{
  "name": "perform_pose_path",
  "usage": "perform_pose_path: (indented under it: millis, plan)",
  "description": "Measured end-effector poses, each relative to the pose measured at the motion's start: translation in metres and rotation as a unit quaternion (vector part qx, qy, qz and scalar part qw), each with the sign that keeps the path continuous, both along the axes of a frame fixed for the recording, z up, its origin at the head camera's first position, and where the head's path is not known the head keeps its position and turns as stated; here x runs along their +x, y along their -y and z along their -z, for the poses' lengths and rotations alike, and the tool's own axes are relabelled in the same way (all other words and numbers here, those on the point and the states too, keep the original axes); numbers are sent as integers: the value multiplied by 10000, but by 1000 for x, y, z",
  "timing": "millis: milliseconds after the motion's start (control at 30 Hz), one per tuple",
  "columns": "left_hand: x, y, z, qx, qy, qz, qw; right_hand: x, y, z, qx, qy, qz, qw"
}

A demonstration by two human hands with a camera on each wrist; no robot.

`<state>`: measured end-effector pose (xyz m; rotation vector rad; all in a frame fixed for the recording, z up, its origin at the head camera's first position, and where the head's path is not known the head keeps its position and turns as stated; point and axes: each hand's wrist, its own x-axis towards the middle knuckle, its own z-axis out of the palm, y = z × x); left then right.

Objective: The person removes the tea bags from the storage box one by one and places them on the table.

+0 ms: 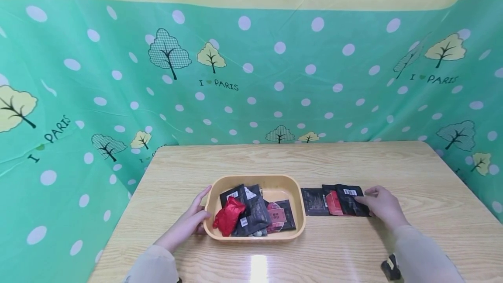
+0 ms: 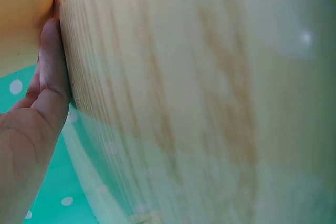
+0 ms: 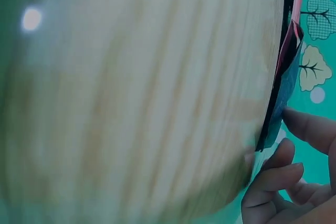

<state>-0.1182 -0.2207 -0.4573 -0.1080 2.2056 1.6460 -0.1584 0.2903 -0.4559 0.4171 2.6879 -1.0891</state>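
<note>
1. At lower centre, bin point(image 1: 255, 239) holds packets point(image 1: 257, 213), some part-hidden.
2. Left hand point(image 1: 191, 219) spread against it, some fingers hidden.
3. Lower right, right hand point(image 1: 385, 206) touches end packet point(image 1: 348, 196); whether pinching, I cannot tell.

white glare spots the table point(image 1: 220, 160); wrist views look blurry.

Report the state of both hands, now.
Left hand: open, fingers against the left side of the tray.
Right hand: closed, pinching the edge of a black packet.
</note>
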Motion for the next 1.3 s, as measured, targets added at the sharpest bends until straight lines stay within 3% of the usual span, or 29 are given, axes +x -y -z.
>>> perform_pose_path:
  millis: [400, 700, 1300]
  plan:
    - [3, 3, -2, 313, -68, 231, 9992, -3, 29, -32, 174, -458, -795, 9956]
    - [3, 3, -2, 229, -61, 210, 9995, -2, 79, -52, -400, -793, -1034, 9907]
    - [1, 4, 1, 271, -102, 209, 9994, 18, 170, -60, -1184, -627, -1253, 9830]
